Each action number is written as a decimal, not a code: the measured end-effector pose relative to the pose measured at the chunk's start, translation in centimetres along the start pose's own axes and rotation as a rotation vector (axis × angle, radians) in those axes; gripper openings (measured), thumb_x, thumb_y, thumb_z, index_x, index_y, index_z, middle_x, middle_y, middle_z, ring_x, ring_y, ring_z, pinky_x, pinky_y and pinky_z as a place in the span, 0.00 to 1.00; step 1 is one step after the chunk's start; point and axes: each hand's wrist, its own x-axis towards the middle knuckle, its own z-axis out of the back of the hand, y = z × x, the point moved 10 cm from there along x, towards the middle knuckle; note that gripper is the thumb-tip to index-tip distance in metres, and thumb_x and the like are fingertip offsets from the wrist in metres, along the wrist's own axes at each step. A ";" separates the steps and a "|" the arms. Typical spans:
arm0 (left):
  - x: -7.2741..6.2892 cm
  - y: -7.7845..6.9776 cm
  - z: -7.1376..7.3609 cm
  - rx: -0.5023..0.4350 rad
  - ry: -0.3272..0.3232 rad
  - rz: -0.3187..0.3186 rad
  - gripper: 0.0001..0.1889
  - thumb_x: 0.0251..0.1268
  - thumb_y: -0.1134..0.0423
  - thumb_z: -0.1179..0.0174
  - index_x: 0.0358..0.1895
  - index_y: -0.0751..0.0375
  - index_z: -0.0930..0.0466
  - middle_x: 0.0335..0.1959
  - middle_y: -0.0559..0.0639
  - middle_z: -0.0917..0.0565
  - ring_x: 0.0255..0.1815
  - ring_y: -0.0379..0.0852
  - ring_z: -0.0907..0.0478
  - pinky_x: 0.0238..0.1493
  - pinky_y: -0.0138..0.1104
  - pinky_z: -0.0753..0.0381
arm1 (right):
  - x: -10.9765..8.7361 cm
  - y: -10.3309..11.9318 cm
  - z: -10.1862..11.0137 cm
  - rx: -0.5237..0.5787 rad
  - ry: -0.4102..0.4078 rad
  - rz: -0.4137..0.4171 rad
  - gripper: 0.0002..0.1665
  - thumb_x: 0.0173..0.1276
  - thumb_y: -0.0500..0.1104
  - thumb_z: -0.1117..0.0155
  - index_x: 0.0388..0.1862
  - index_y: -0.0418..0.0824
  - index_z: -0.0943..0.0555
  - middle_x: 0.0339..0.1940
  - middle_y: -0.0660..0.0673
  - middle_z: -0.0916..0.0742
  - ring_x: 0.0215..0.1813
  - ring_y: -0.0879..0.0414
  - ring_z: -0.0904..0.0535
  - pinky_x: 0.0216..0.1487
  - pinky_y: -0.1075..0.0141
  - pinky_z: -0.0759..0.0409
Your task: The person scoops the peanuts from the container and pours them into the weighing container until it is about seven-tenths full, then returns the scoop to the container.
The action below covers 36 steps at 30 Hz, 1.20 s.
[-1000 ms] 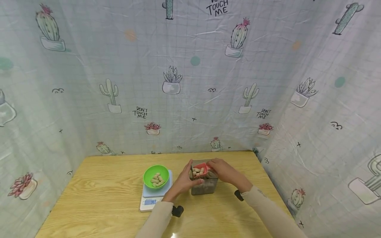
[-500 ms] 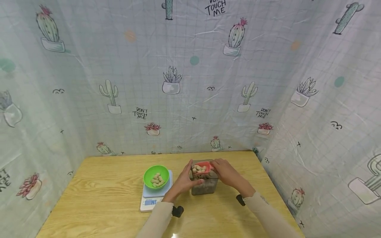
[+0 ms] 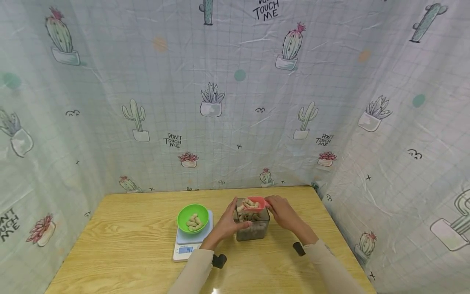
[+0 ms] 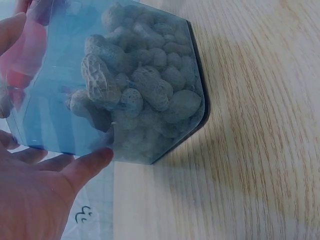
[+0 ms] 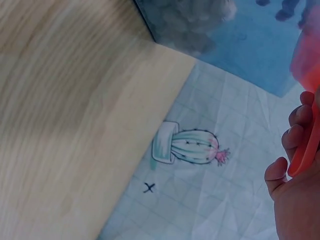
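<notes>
My right hand (image 3: 282, 212) grips the handle of a red scoop (image 3: 261, 200), its fingers curled round it in the right wrist view. Unshelled peanuts (image 3: 250, 203) fill the scoop, which is at the top of a see-through plastic container (image 3: 251, 233). More peanuts (image 4: 145, 85) lie in the bottom of that container in the left wrist view. My left hand (image 3: 226, 224) holds the container at its left side, thumb across the near face and fingers along the side wall.
Left of the container, a green bowl (image 3: 181, 222) with several peanuts stands on a white kitchen scale (image 3: 180, 256) with a lit display. The wooden table (image 3: 128, 241) backs onto a cactus-print curtain (image 3: 235, 134).
The red scoop with its peanuts has risen from inside the container to its rim and shifted slightly right with my right hand. My left hand keeps its hold.
</notes>
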 end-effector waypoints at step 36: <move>-3.4 -3.9 9.6 0.099 -0.212 -0.070 0.53 0.61 0.44 0.34 0.81 0.44 0.63 0.82 0.57 0.58 0.81 0.63 0.58 0.70 0.66 0.44 | 7.4 5.5 5.8 -0.015 0.015 0.166 0.14 0.77 0.43 0.46 0.56 0.39 0.24 0.47 0.43 0.15 0.50 0.48 0.18 0.53 0.52 0.21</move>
